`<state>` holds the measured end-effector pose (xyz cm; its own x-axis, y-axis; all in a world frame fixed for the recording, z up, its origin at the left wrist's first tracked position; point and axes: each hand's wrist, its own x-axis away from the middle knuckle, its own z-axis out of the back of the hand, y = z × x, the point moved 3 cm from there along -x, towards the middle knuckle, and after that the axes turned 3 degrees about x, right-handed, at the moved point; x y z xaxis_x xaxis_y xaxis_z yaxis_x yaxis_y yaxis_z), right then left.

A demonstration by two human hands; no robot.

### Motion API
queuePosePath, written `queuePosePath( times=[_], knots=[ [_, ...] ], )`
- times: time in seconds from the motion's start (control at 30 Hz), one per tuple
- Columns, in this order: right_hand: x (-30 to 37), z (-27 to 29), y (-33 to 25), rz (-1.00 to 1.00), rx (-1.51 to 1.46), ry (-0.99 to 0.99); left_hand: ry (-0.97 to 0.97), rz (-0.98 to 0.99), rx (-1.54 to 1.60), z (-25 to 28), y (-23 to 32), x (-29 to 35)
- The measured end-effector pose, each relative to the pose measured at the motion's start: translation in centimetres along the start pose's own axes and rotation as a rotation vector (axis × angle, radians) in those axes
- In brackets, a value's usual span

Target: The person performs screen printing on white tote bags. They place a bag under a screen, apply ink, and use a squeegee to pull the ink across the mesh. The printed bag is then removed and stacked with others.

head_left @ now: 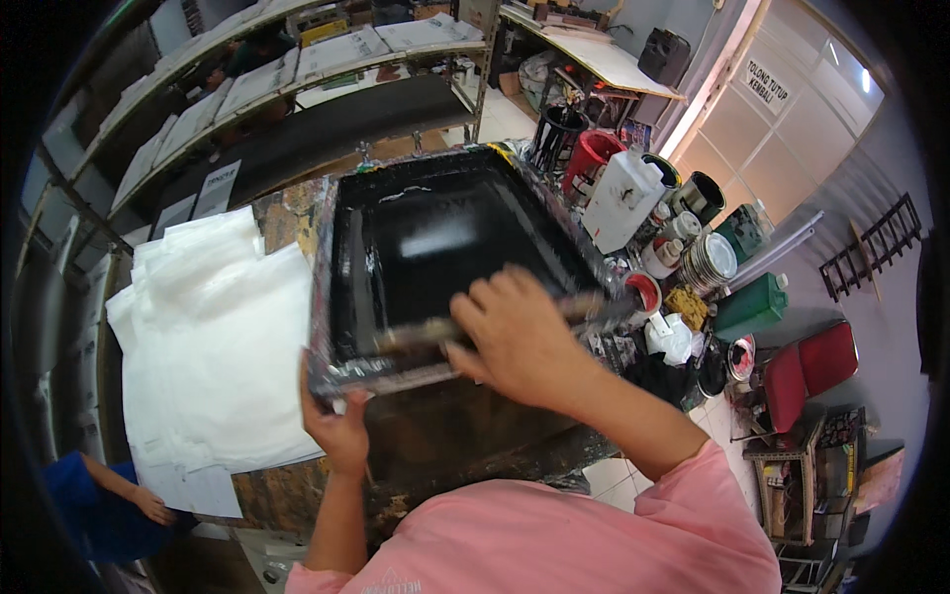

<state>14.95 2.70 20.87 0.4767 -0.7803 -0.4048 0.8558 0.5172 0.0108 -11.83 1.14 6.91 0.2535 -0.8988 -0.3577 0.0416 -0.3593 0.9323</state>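
A screen-printing frame (pixel 396 378) with glossy black ink on its mesh lies in front of me on a stained worktable. My right hand (pixel 517 337) is closed around the wooden handle of a squeegee (pixel 421 335), which lies across the near end of the frame; the hand is slightly blurred. At the near left corner, my left hand (pixel 338 428) grips the frame's edge from the side, its fingers partly hidden beneath. The frame looks a little raised at its near edge. Left of it lies a stack of white sheets or bags (pixel 213 346), close beside the frame's left rim.
Paint-smeared containers crowd the right side: a white jug (pixel 623 201), a red bucket (pixel 591 158), a green jerrycan (pixel 752 307) and a tape roll (pixel 643 293). A co-worker's hand (pixel 152 506) rests near the stack. Drying racks (pixel 287 87) stand behind; a red chair (pixel 807 376) is at right.
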Motion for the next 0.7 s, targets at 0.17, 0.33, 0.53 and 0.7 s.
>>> queuePosePath(
  times=[0.17, 0.33, 0.53, 0.7],
  knots=[
    [-9.4, 5.6, 2.7, -0.026, 0.143, 0.39, 0.141, -0.437, 0.196, -1.8, -0.3, -9.3],
    [-13.5, 7.2, 4.6, -0.012, 0.138, 0.505, -0.027, -0.068, -0.25, -7.1, -13.0, -19.9],
    [-15.7, 8.1, 5.7, -0.045, 0.106, 0.511, -0.416, -0.268, -0.8, -13.4, -22.6, -26.2],
    [-15.3, 9.6, 4.9, 0.012, 0.117, 0.526, -0.213, -0.56, -0.639, -11.8, -20.9, -27.4]
  ],
)
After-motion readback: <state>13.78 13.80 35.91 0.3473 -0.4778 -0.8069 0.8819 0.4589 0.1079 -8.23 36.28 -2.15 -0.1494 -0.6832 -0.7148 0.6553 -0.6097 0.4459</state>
